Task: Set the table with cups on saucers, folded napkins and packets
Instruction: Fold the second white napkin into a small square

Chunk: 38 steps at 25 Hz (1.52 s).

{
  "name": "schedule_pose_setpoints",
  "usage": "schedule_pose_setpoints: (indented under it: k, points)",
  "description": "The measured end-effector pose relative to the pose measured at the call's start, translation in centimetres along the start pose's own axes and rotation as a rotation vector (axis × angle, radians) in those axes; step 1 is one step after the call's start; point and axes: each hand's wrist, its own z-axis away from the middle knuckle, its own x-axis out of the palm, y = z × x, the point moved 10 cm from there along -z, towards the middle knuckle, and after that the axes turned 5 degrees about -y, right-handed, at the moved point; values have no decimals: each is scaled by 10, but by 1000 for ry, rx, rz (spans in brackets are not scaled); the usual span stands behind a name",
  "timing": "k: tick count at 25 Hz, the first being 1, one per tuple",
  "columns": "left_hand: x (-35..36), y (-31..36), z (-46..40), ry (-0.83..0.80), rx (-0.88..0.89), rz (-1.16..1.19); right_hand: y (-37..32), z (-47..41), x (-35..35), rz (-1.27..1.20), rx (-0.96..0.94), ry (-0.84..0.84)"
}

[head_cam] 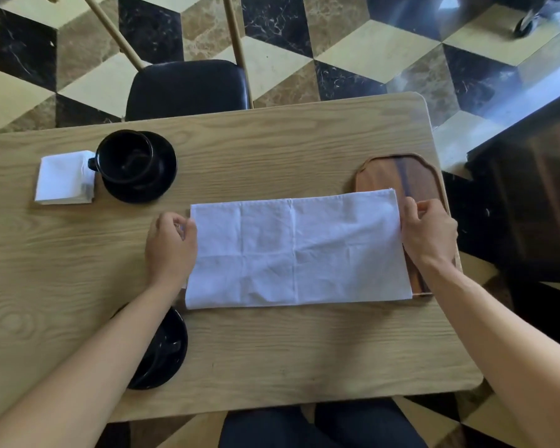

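Note:
A white cloth napkin [296, 250] lies spread as a long rectangle on the wooden table [272, 350]. My left hand [170, 245] pinches its left edge and my right hand [429, 231] pinches its right edge. At the far left a black cup [125, 156] stands on a black saucer [162, 176], with a folded white napkin [65, 177] beside it. A second black saucer with a cup [165, 350] sits near me, half hidden under my left forearm.
A dark wooden tray [398, 171] lies at the table's right edge, partly under the napkin and my right hand. A black chair seat [188, 88] stands at the far side. A dark counter [530, 189] is to the right.

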Motion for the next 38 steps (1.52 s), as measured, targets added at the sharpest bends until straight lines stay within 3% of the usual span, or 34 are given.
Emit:
schedule_pose_setpoints:
  k: [3, 6, 11, 15, 25, 32, 38]
  points:
    - [13, -31, 49, -240, -99, -78, 25, 51, 2, 50, -34, -149]
    - [17, -53, 72, -367, -157, -168, 47, 87, 4, 51, -68, -191]
    - [16, -54, 72, -399, -226, -228, 72, 97, 7, 36, -31, -205]
    - [16, -53, 70, -462, -232, -335, 80, 99, 19, 39, -6, -327]
    - [37, -38, 105, -603, -109, -421, 90, 78, -6, -187, 22, -335]
    - [40, -46, 161, -349, -329, 55, 115, 66, -4, -278, 105, -398]
    - [41, -62, 190, -118, -377, 77, 113, 59, -16, -167, 34, -385]
